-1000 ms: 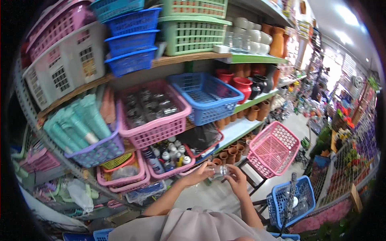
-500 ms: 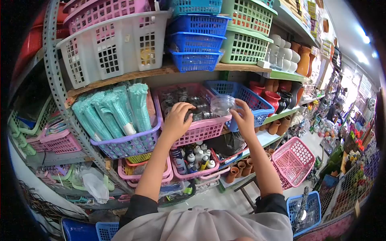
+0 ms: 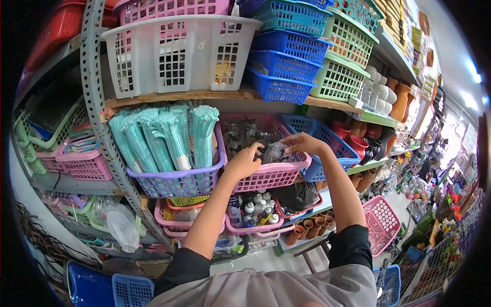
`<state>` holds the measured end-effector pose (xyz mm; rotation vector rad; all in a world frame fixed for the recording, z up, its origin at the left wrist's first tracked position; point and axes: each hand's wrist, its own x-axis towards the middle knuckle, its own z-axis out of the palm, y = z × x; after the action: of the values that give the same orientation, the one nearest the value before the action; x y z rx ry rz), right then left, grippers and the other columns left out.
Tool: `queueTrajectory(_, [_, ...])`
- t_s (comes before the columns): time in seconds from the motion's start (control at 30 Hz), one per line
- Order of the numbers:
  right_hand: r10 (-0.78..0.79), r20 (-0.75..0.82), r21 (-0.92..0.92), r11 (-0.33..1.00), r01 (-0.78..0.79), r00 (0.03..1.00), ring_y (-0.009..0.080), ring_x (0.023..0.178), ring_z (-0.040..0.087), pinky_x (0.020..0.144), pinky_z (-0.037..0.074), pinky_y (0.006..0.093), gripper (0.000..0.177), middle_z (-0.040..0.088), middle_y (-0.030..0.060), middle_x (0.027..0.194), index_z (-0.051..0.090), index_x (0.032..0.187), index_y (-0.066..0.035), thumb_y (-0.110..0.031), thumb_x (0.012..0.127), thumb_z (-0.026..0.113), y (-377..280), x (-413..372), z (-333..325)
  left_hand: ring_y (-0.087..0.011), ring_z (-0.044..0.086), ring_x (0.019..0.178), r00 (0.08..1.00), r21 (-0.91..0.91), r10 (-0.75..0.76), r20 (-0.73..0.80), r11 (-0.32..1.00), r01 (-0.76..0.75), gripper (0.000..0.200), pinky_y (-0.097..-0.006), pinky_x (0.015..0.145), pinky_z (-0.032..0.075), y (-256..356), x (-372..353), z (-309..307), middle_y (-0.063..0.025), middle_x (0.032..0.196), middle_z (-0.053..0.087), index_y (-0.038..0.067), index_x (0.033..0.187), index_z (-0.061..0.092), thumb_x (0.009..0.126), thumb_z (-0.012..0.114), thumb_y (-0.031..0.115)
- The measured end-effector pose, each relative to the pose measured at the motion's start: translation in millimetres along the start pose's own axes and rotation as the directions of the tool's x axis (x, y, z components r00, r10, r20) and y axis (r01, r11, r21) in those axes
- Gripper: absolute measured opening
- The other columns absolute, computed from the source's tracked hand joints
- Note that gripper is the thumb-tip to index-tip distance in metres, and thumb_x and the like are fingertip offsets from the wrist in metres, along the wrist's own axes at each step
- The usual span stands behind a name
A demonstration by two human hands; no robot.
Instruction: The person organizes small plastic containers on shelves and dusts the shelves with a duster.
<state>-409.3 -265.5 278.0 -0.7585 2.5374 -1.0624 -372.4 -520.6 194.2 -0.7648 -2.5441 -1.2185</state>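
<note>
A pink basket (image 3: 271, 176) on the middle shelf holds several clear, round plastic pieces, some dark-looking and stacked. My right hand (image 3: 305, 144) reaches over its right side, fingertips pinched on a clear round plastic container (image 3: 276, 152), low among the others. Over the basket's front rim comes my left hand (image 3: 244, 162), its fingers bent and a little apart close to the same pieces; nothing shows in its grasp. The fingertips of both hands are partly lost against the shiny plastic.
A purple basket (image 3: 176, 183) of turquoise bundles (image 3: 176, 138) stands to the left, a blue basket (image 3: 342, 148) to the right. A wooden shelf board (image 3: 204, 97) with stacked baskets runs above. Bottles (image 3: 258, 210) fill a pink basket below; a metal post (image 3: 97, 102) rises at left.
My right hand has lowered the clear round container from above the basket's right side into it, moving inward. My left hand stays at the front of the basket. The view has shifted leftward.
</note>
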Motion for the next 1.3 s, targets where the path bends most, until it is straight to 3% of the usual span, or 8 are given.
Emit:
queueTrajectory(0.3, [-0.158, -0.007, -0.021, 0.987, 0.158, 0.987, 0.0113, 0.093, 0.059, 0.082, 0.050, 0.0293, 0.047, 0.066, 0.0060, 0.105, 0.056, 0.126, 0.001, -0.012, 0.083, 0.071, 24.2, 20.9, 1.9, -0.0343, 0.061, 0.105, 0.957, 0.139, -0.203, 0.206, 0.974, 0.177, 0.059, -0.0406, 0.091, 0.046, -7.0, 15.4, 3.9, -0.0190, 0.117, 0.063, 0.010, 0.143, 0.033, 0.088, 0.046, 0.028])
queueTrajectory(0.47, [-0.112, -0.084, 0.074, 0.990, 0.119, 0.990, 0.0138, 0.094, 0.060, 0.082, 0.051, 0.0302, 0.048, 0.066, 0.0072, 0.107, 0.056, 0.126, 0.000, -0.012, 0.083, 0.071, 19.6, 6.7, 4.6, -0.0343, 0.038, 0.133, 0.855, 0.210, -0.229, 0.465, 0.967, 0.144, 0.065, -0.0395, 0.108, 0.030, -9.1, 28.7, 0.7, -0.0245, 0.147, 0.032, 0.002, 0.146, 0.024, 0.092, 0.033, 0.036])
queueTrajectory(0.73, [0.018, -0.078, 0.138, 0.990, -0.007, 0.997, 0.0148, 0.092, 0.061, 0.078, 0.052, 0.0295, 0.047, 0.066, 0.0072, 0.109, 0.058, 0.124, -0.003, -0.016, 0.081, 0.073, 29.7, 10.8, 12.3, -0.0316, 0.025, 0.140, 0.869, 0.021, -0.144, 0.473, 0.988, 0.152, 0.066, -0.0361, 0.114, 0.021, -32.2, 37.7, 11.2, -0.0224, 0.151, 0.025, -0.002, 0.145, 0.025, 0.091, 0.030, 0.036])
queueTrajectory(0.8, [-0.180, -0.011, -0.286, 0.943, 0.170, 0.984, 0.0151, 0.092, 0.062, 0.079, 0.052, 0.0298, 0.044, 0.068, 0.0076, 0.105, 0.060, 0.121, -0.005, -0.017, 0.081, 0.073, 34.0, 13.3, 17.4, -0.0321, 0.027, 0.140, 0.893, -0.044, -0.090, 0.441, 0.992, 0.122, 0.065, -0.0370, 0.113, 0.023, -36.6, 37.3, 15.1, -0.0226, 0.150, 0.028, 0.000, 0.145, 0.027, 0.090, 0.032, 0.034])
queueTrajectory(1.0, [-0.055, 0.044, -0.481, 0.874, 0.070, 0.998, 0.0221, 0.098, 0.064, 0.088, 0.049, 0.0336, 0.032, 0.068, 0.0112, 0.107, 0.067, 0.108, -0.005, -0.010, 0.076, 0.065, 51.5, 36.7, 23.9, -0.0341, 0.035, 0.135, 0.908, 0.110, -0.226, 0.353, 0.974, 0.200, 0.064, -0.0373, 0.110, 0.028, -22.8, 29.6, 10.5, -0.0244, 0.147, 0.033, 0.002, 0.144, 0.030, 0.088, 0.037, 0.033])
queueTrajectory(1.2, [0.063, 0.013, -0.408, 0.911, -0.052, 0.998, 0.0255, 0.101, 0.063, 0.088, 0.049, 0.0350, 0.038, 0.067, 0.0162, 0.105, 0.067, 0.107, -0.003, -0.029, 0.079, 0.070, 45.4, 48.9, 40.2, -0.0359, 0.043, 0.129, 0.915, 0.158, -0.175, 0.364, 0.979, 0.125, 0.060, -0.0398, 0.108, 0.033, -16.4, 27.3, 6.7, -0.0241, 0.139, 0.043, 0.003, 0.139, 0.040, 0.088, 0.036, 0.034])
queueTrajectory(1.27, [0.120, -0.114, -0.482, 0.861, -0.161, 0.986, 0.0336, 0.100, 0.063, 0.087, 0.048, 0.0411, 0.065, 0.067, 0.0182, 0.107, 0.067, 0.111, -0.007, -0.058, 0.071, 0.072, 55.6, 59.1, 46.3, -0.0362, 0.046, 0.126, 0.933, 0.143, -0.167, 0.319, 0.982, 0.126, 0.055, -0.0398, 0.106, 0.035, -10.1, 22.8, 3.8, -0.0246, 0.135, 0.047, 0.003, 0.135, 0.046, 0.088, 0.039, 0.031])
queueTrajectory(1.3, [0.122, -0.113, -0.476, 0.864, -0.162, 0.986, 0.0336, 0.100, 0.063, 0.087, 0.048, 0.0411, 0.065, 0.067, 0.0182, 0.107, 0.067, 0.111, -0.007, -0.058, 0.071, 0.072, 53.1, 58.3, 49.7, -0.0362, 0.046, 0.126, 0.931, 0.146, -0.170, 0.324, 0.981, 0.129, 0.055, -0.0398, 0.106, 0.035, -9.5, 21.0, 3.1, -0.0246, 0.135, 0.047, 0.003, 0.135, 0.046, 0.088, 0.039, 0.031])
